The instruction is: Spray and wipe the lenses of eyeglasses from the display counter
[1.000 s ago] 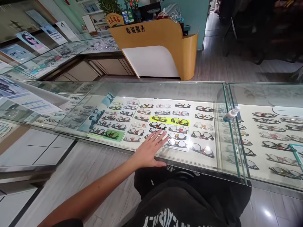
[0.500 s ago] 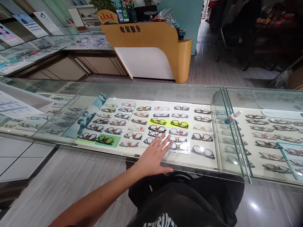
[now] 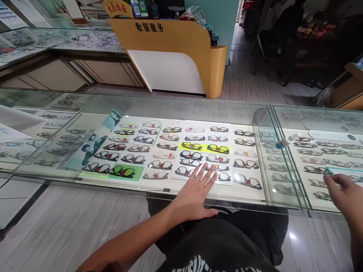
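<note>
Spread flat, my left hand (image 3: 197, 190) rests on the glass top of the display counter (image 3: 170, 101), over rows of eyeglasses. Below its fingers several dark frames lie on a white card (image 3: 177, 172). My right hand (image 3: 344, 194) is over the right part of the counter, thumb and fingers curled together; whether anything is between them I cannot make out. Near its fingertips is a teal-edged card (image 3: 344, 172) inside the case. A small spray bottle (image 3: 288, 141) lies on its side on the glass, left of and beyond my right hand.
A yellow cashier desk (image 3: 176, 36) stands across the aisle. Another glass case (image 3: 85, 40) runs along the back left. White paper sheets (image 3: 17, 121) lie on the counter at left. A glass joint (image 3: 289, 166) divides the counter near the bottle. A dark-clothed person (image 3: 289, 22) is at the back right.
My right hand has come into view from the right, over the counter. My left hand stays spread on the glass, while the view has shifted slightly.
</note>
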A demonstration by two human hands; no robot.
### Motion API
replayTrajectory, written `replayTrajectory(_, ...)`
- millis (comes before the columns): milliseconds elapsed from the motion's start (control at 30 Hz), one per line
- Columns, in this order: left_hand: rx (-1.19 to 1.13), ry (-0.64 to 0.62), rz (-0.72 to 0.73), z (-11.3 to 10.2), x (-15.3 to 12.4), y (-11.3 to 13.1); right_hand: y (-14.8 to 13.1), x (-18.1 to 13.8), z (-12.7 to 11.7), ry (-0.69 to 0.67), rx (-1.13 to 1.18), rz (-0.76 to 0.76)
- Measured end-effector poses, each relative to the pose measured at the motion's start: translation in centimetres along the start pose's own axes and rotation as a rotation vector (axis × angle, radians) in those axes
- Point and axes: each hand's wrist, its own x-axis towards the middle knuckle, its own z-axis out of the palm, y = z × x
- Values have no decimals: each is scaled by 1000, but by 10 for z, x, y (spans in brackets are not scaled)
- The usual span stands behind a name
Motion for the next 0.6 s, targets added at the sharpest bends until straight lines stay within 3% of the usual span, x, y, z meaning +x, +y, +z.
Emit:
replayTrajectory(67,-3,-11,-7,0,0,1,-14,-6,6,-94,78,164)
replayTrajectory(133,-7,-16,-9,-1,-1,2,-24,-15,6,-111,93,230)
replayTrajectory(333,-21,19,0,-7,-6,4,-31,-28,6,-64,143,251)
replayTrajectory(600,-77,-39,1,-9,-8,3,-34,-35,6,-102,129,257)
